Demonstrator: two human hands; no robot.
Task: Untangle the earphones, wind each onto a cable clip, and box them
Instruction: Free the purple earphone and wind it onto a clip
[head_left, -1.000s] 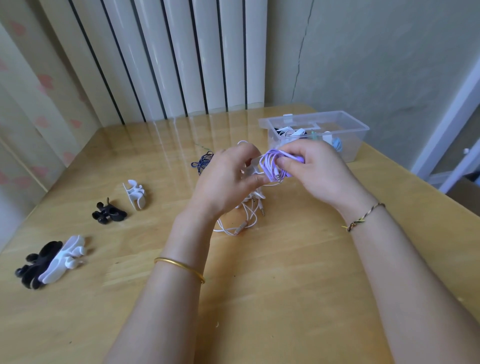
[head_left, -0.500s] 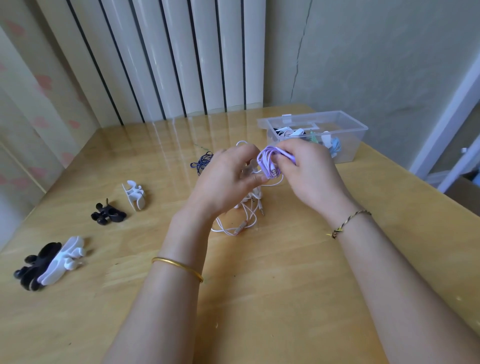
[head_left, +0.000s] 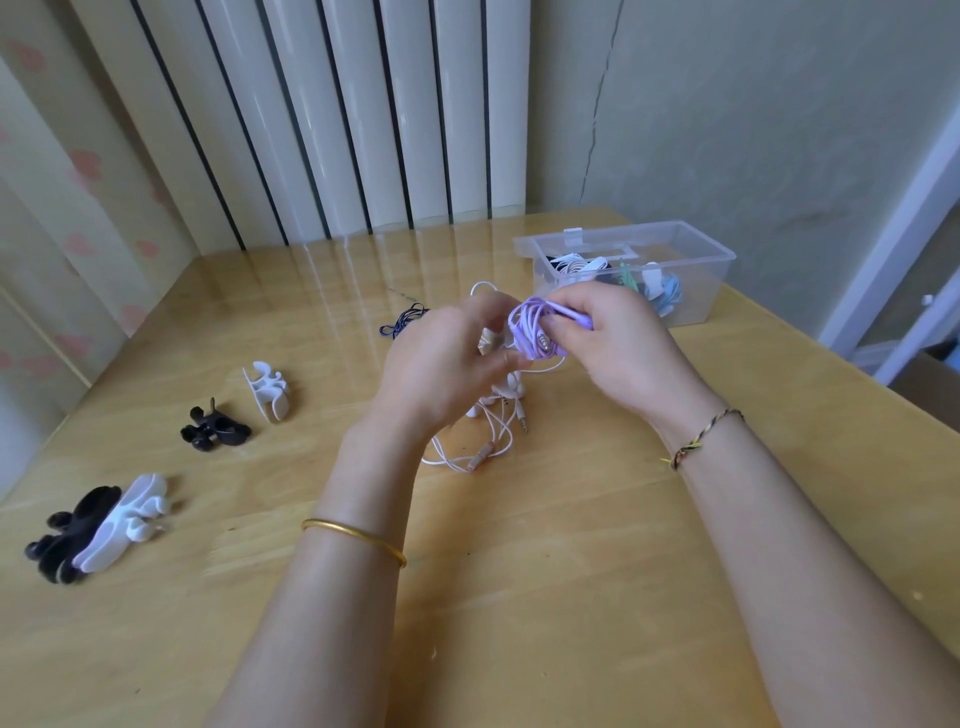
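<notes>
- The left hand (head_left: 447, 364) and right hand (head_left: 613, 348) are together just in front of the clear box (head_left: 701, 301). Both pinch a wound bundle of purple earphones (head_left: 532, 332) held above the surface (head_left: 519, 597).
- White earphones (head_left: 488, 436) lie loose under the hands, nearer the person than the box.
- Dark blue earphones (head_left: 405, 322) lie left of the box.
- Well left of the box lie a white clip (head_left: 267, 389), a black clip (head_left: 213, 428) and a black-and-white pair (head_left: 98, 525).
- Wound sets (head_left: 576, 265) lie inside the box.
</notes>
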